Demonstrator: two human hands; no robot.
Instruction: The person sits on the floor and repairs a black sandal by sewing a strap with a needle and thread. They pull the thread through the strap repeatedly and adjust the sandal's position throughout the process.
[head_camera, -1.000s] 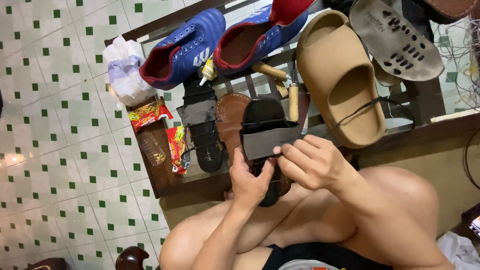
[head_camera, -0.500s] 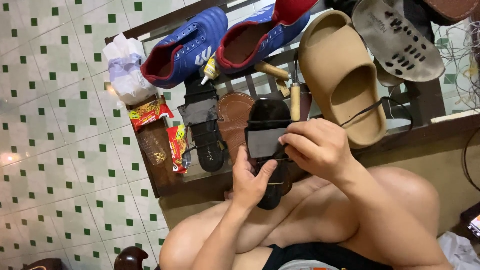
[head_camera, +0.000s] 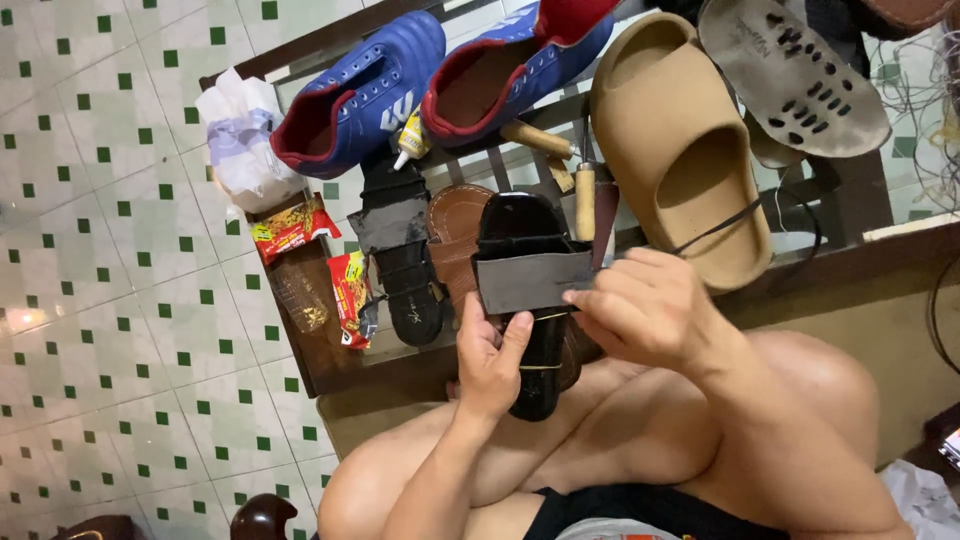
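The left hand (head_camera: 492, 362) comes up from the near edge on a bare forearm, palm turned toward the black sandal (head_camera: 530, 300), with the fingers curled round its left edge and the thumb laid up along the sole; it grips the sandal from the near left. The right hand (head_camera: 650, 312) reaches in from the right over a raised knee, wrist bent, knuckles up; its fingertips (head_camera: 585, 298) are pinched closed on the right end of the grey strap (head_camera: 525, 282), which lies flat across the middle of the sandal. The sandal stands lengthwise, toe far and heel near, held just above the person's lap at the near edge of a dark wooden rack (head_camera: 330, 370).

Just left of the black sandal lies a brown sandal (head_camera: 455, 230), partly hidden behind it; further left a second black sandal (head_camera: 400, 250) with a grey strap of its own. On the far side sit two blue shoes (head_camera: 360, 95) with red lining, side by side, and a small glue tube (head_camera: 410, 145) between them. A wooden-handled tool (head_camera: 585, 200) lies just right of the held sandal's toe; beyond it to the right a large tan slide (head_camera: 680, 140), and at the far right a grey perforated sole (head_camera: 790, 70). At the left of the rack are red snack wrappers (head_camera: 300, 230) and a crumpled plastic bag (head_camera: 240, 140); the floor (head_camera: 100, 200) is white tile with green squares.
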